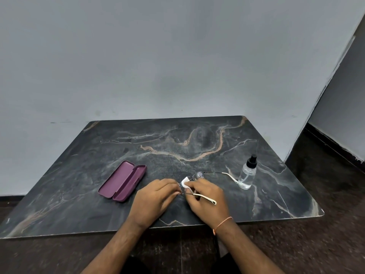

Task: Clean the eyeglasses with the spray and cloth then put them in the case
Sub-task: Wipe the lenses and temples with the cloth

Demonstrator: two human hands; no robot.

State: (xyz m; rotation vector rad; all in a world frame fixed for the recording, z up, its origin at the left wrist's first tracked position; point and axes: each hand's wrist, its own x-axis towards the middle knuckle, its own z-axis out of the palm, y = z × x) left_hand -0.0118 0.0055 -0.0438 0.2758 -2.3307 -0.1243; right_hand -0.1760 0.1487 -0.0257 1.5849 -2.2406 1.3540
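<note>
Two bare forearms, no sleeves

The left hand (153,198) wore nothing at all; the right hand (208,200) had a thin orange thread bracelet (222,224) tied around its wrist, with a short loose end.

We see soft, even, rather dim light, with no hard-edged shadows on the dark veined marble tabletop (197,139). A faint dull sheen lies across its far half (no sharp glare). The plain grey wall (158,56) darkens slightly toward the upper corners. Wide-angle distortion bows the table edges, most at the frame's margins. The brown speckled floor (325,234) at lower right is smeared and blurred.
</note>
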